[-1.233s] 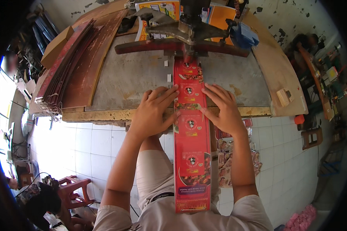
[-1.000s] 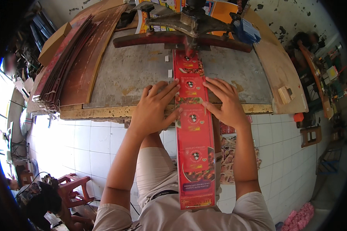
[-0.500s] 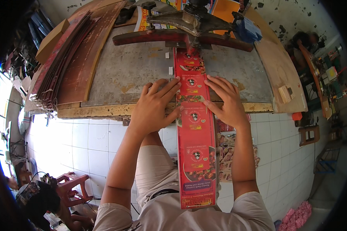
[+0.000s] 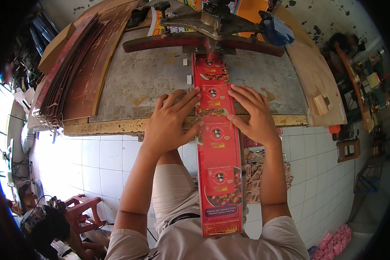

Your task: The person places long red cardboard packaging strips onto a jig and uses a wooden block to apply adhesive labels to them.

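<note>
A long red printed cardboard strip [image 4: 219, 158] with food pictures and round emblems runs from beneath the metal press frame [image 4: 208, 28] over the table edge toward my lap. Along its left side lies my left hand [image 4: 169, 119], fingers stretched out, with fingertips and thumb touching that edge. My right hand [image 4: 258, 115] mirrors it on the other side, its fingers extended and its fingertips and thumb against the right edge. Neither hand wraps around the strip. Whether it is one sheet or a stack, I cannot tell.
Two small white blocks [image 4: 189, 79] sit on the grey metal tabletop [image 4: 134, 78]. Stacked dark red boards [image 4: 69, 65] lie at left, a small wooden block [image 4: 321, 105] at right. A red stool [image 4: 83, 212] and a person [image 4: 45, 229] are at lower left. Printed sheets [image 4: 255, 173] lie below the table.
The whole picture has shifted slightly. Both hands keep their places along the red strip's edges.
</note>
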{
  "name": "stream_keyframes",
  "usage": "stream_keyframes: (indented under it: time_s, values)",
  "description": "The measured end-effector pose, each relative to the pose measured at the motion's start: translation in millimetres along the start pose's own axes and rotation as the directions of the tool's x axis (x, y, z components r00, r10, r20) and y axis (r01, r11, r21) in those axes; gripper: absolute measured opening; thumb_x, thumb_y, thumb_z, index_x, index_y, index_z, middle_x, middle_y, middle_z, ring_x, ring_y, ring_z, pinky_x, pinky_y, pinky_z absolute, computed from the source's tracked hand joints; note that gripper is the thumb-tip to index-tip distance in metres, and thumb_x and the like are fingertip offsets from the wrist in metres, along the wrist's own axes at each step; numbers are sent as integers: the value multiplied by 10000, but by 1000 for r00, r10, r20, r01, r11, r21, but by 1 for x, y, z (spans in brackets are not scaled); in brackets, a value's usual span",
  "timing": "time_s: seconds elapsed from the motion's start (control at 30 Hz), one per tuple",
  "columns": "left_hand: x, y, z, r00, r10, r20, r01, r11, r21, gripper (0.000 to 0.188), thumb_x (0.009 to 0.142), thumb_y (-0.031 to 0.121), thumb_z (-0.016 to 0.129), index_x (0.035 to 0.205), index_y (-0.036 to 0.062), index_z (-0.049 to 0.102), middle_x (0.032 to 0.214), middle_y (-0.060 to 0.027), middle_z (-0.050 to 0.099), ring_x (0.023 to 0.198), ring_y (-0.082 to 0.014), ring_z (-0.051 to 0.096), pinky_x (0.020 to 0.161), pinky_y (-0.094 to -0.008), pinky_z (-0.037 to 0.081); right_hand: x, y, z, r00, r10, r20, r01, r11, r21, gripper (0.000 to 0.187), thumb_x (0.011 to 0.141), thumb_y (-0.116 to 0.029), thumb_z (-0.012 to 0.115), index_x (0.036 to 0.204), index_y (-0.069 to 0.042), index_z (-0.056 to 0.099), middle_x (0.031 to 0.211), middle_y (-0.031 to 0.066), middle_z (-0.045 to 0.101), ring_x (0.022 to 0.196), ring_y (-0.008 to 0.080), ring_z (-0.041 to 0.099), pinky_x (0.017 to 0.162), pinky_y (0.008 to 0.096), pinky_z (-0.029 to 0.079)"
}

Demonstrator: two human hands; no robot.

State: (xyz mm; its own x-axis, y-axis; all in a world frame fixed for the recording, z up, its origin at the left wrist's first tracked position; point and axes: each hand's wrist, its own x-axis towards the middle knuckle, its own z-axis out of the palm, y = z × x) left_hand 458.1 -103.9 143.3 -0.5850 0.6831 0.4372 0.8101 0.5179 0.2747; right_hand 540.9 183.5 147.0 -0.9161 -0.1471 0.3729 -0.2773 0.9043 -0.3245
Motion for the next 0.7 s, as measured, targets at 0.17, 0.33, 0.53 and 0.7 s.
stream_keyframes:
  time_s: [0.17,0.33,0.53,0.7]
  values:
    - [0,0,0,1000,-2,-3,2,1000,5,677,940,436,749,1505,80,640,1596,-55,617,1413,-344,560,1188,-573,392,0,0,1,1000,-1,3,1,1000,4,644,965,-449,792,1502,-123,652,1617,58,579,1525,304,475,1254,502,329]
    - [-1,1,0,1000,-8,-4,8,1000,2,679,936,428,753,1508,80,640,1596,-57,618,1417,-344,559,1192,-576,389,0,0,3,1000,1,-4,-1,1000,2,645,967,-456,789,1504,-128,651,1619,51,578,1527,299,473,1254,500,328]
    - [-1,0,0,1000,-10,-1,10,1000,-7,683,932,425,758,1507,76,639,1604,-56,612,1418,-340,561,1192,-577,388,0,-1,2,1000,6,-5,-6,1000,6,647,968,-460,788,1507,-131,650,1622,48,576,1527,296,472,1254,499,329]
    - [-1,0,0,1000,22,-7,-22,998,56,698,913,416,751,1498,53,637,1607,-54,600,1415,-312,544,1174,-527,407,-1,1,3,1000,4,-8,-4,1000,1,651,967,-465,788,1509,-130,649,1622,49,576,1528,295,472,1252,498,331]
